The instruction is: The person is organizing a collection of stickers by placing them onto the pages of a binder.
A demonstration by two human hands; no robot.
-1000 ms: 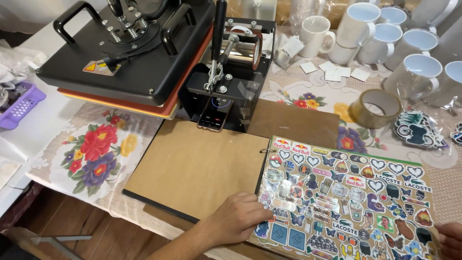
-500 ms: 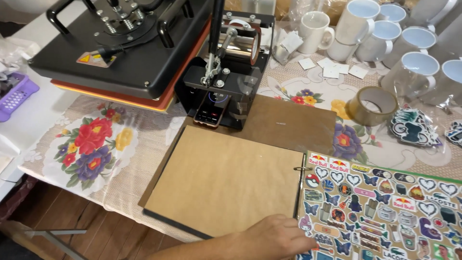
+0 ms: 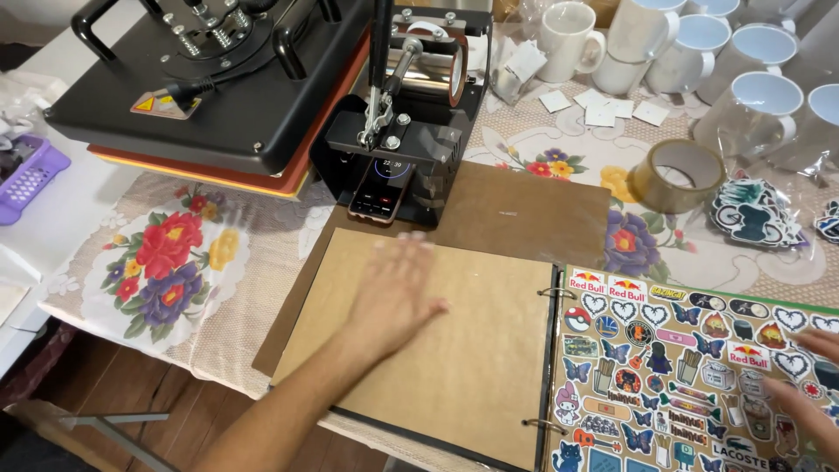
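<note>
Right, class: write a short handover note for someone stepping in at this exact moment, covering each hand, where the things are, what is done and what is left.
Left hand: open, flat on the blank brown page of the ring binder, holding nothing.
Right hand: at the picture's right edge, fingers resting on the sticker sheet; its grip is cut off from view.
Things: binder lies open on the table, brown page left, sticker-covered page right. Behind it stand the mug press and flat heat press; tape roll and white mugs sit further back.
Done: binder opened flat.
Left: no sticker lifted from the sheet yet.
</note>
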